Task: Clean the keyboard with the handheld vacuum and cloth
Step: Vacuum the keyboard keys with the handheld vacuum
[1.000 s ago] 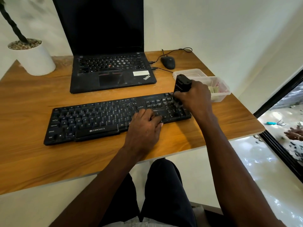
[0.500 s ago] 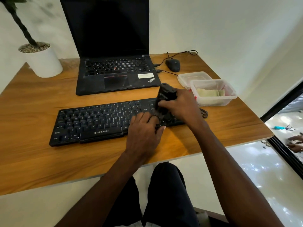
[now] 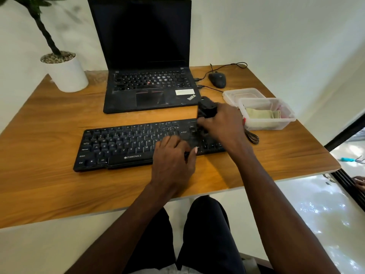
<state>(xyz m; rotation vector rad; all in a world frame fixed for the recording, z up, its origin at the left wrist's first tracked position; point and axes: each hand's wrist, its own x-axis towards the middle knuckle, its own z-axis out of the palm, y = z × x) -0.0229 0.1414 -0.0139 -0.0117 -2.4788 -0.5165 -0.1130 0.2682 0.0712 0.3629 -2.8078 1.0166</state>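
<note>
A black keyboard (image 3: 126,144) lies across the wooden desk (image 3: 39,119). My right hand (image 3: 221,123) grips a small black handheld vacuum (image 3: 206,108), its lower end down on the keys at the keyboard's right part. My left hand (image 3: 173,161) rests flat on the keyboard's lower right keys, fingers relaxed. A folded pale cloth (image 3: 262,114) lies inside a clear plastic box (image 3: 284,123) to the right of the keyboard.
A black laptop (image 3: 146,56) stands open behind the keyboard. A white plant pot (image 3: 67,74) is at the back left, a black mouse (image 3: 217,80) at the back right. A clear lid (image 3: 241,93) lies behind the box. A coiled black cable (image 3: 252,136) lies by the keyboard's right end.
My right hand slid the vacuum leftward over the keyboard's right keys, then slightly back toward the right and the far edge. My left hand stayed on the keys.
</note>
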